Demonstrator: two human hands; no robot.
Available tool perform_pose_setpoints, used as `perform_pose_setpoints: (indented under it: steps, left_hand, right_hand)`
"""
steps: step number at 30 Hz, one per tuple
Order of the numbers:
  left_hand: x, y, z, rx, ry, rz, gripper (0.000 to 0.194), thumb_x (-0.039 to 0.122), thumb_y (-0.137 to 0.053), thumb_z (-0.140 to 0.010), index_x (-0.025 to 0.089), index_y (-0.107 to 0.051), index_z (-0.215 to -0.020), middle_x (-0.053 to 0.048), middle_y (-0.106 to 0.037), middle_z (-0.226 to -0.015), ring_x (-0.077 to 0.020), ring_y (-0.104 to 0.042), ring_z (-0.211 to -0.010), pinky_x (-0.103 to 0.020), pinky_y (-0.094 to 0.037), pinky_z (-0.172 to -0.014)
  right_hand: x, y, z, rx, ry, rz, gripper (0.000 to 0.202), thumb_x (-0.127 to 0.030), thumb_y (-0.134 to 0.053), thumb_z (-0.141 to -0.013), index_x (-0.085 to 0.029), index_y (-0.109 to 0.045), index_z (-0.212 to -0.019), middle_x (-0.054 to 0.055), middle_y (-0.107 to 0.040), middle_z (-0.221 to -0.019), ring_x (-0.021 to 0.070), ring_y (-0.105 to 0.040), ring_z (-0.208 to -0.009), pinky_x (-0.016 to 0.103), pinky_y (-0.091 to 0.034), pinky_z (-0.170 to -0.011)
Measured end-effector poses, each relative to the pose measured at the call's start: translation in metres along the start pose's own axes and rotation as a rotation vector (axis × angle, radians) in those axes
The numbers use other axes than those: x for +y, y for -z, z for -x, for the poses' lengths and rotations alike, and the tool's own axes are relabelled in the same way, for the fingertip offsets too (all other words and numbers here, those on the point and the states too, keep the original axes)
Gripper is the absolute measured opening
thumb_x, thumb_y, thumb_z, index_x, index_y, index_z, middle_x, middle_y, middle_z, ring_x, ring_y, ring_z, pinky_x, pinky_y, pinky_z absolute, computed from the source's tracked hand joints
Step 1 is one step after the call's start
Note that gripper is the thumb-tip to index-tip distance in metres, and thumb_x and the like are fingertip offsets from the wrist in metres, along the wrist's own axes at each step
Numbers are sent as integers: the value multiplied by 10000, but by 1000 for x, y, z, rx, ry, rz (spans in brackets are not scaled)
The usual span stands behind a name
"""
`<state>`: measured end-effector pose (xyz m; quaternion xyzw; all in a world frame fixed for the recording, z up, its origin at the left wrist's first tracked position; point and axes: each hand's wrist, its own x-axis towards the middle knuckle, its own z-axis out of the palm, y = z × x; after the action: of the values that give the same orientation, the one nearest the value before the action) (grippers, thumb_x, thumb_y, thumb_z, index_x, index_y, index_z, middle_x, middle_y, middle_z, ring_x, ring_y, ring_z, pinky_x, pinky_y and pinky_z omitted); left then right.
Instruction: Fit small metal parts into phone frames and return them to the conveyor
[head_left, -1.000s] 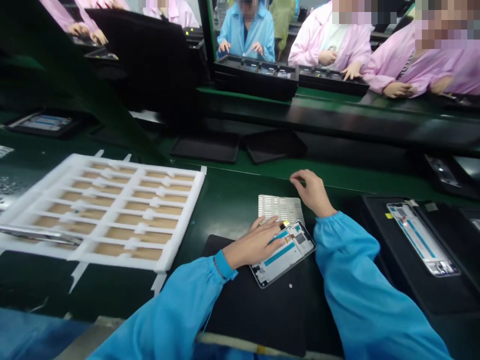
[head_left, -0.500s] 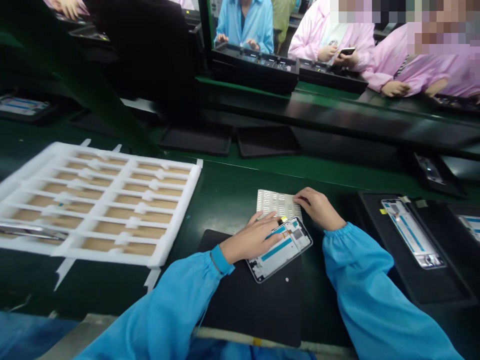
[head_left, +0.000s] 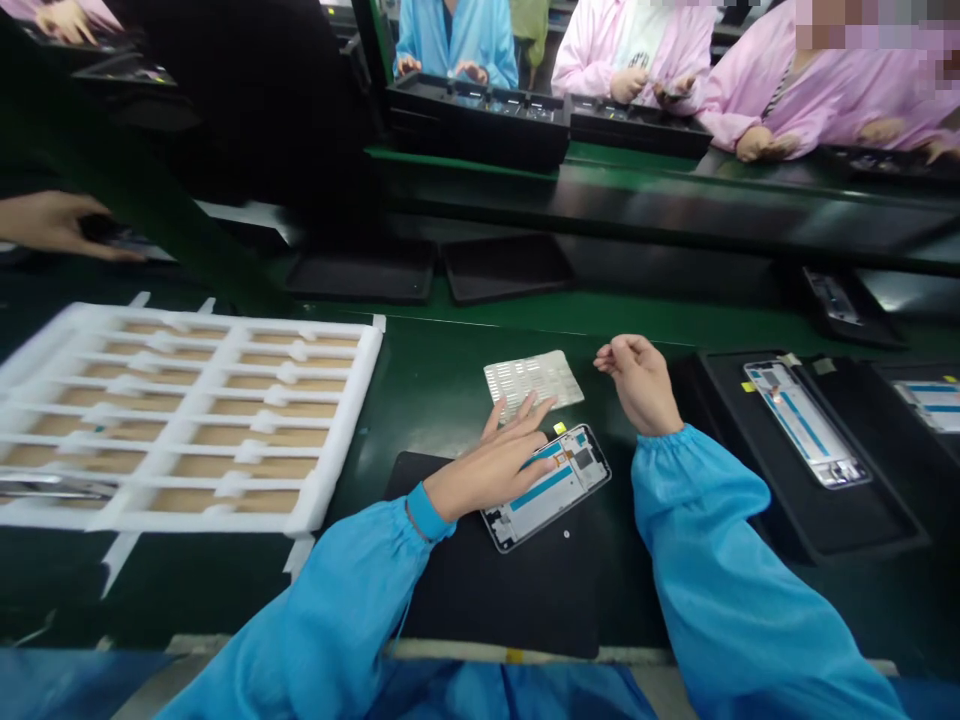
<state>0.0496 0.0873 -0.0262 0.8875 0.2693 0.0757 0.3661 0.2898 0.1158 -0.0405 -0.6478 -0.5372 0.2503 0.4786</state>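
Observation:
A phone frame (head_left: 555, 495) with blue strips and a yellow tab lies slanted on a black mat (head_left: 495, 600). My left hand (head_left: 495, 462) rests over it with fingers spread, the thumb on the frame. Its fingertips reach the near edge of a sheet of small silvery stickers (head_left: 536, 378). To the right of that sheet, raised clear of it, is my right hand (head_left: 637, 380), fingers pinched together. Anything between those fingertips is too small to make out. A tiny white dot (head_left: 566, 534) sits on the mat below the frame.
At left stands a white foam tray (head_left: 225, 420) with cardboard-floored slots and tweezers (head_left: 56, 487). On the right, a black tray (head_left: 862, 520) bears another phone frame (head_left: 806, 425). A co-worker's hand (head_left: 52, 225) reaches in at far left. Other people work behind black bins (head_left: 480, 125).
My right hand has come off the sticker sheet's right edge and is now apart from it, fingers pinched. The sheet lies flatter. A co-worker's hand has appeared at left. The view has shifted slightly.

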Motion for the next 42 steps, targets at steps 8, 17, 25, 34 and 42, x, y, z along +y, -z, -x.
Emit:
perform_pose_setpoints:
  steps: [8,17,25,34,42]
  left_hand:
    - [41,43,45,41,133,-116,244,356,-409,-1024,242,-621,-979,2,-686,-783,-192,-672,-710,-263,-416,-615]
    - [31,10,65,267,54,-251,298,346,-494,-994,264,-596,-1261,-45,-731,-1122,-214,-717,-918,-290,-510,-753]
    - [27,0,68,520,-108,-131,167,260,-537,-982,229,-701,-981,2,-766,-993,-166,-719,-954,-290,-508,-846]
    - [27,-3,63,577,-112,-267,111,199,-567,-957,207,-678,-962,13,-769,-959,-151,-727,-890,-280,-489,-796]
    - [35,-3,60,546,-95,-307,88,201,-578,-957,194,-665,-967,16,-763,-975,-146,-721,-900,-278,-492,-811]
  right_hand:
    - [-97,30,90,-158,-13,-200,147,-327,-669,-892,-202,-601,-929,33,-703,-830,160,-673,-733,280,-560,-682]
    - [-106,17,122,-649,-42,34,110,-180,-535,-951,-247,-471,-892,-63,-632,-717,122,-593,-638,236,-409,-584]
    - [-104,10,126,-605,-62,-44,107,-222,-562,-949,-241,-506,-859,-51,-667,-757,113,-587,-620,229,-398,-551]
    - [-70,4,139,-310,141,33,48,-210,-636,-905,-222,-593,-885,27,-708,-970,132,-574,-654,281,-480,-618]
    - [-56,-4,142,-228,541,119,254,-66,-507,-953,-223,-654,-1088,64,-681,-1006,174,-645,-914,317,-534,-783]
